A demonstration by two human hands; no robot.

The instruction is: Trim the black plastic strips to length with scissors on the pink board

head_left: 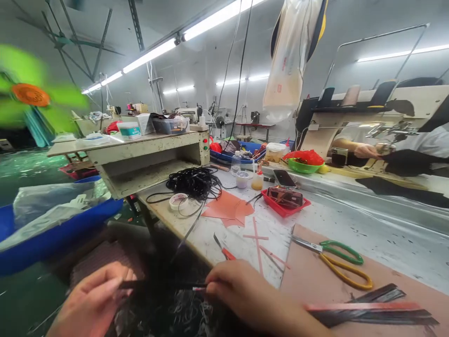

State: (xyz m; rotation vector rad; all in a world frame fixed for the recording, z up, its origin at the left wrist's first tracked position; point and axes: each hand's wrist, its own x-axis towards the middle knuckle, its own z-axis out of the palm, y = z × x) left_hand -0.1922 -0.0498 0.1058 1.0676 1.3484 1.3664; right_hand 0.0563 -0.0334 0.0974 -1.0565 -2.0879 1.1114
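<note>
A narrow black strip (pixel 161 284) stretches level between my two hands, below the table's front edge. My left hand (pixel 101 292) pinches its left end between thumb and fingers. At the strip's right end my right hand (pixel 229 285) is closed on it, near a small whitish-red mark. Just beyond my right hand lies a blade with a red handle (pixel 228 253). A tangled heap of black strip (pixel 196 182) rests at the table's far left, beside a white tape roll (pixel 178 201). Orange pieces (pixel 226 208) lie flat to its right.
Green-and-yellow-handled scissors (pixel 333 255) and bundled dark strips (pixel 379 306) lie on the right. A red tray (pixel 286 201) holds a phone. Bottles stand behind. A blue bin (pixel 63 238) and a spinning green fan (pixel 31 93) are left. A person's hand (pixel 366 150) works at a sewing machine.
</note>
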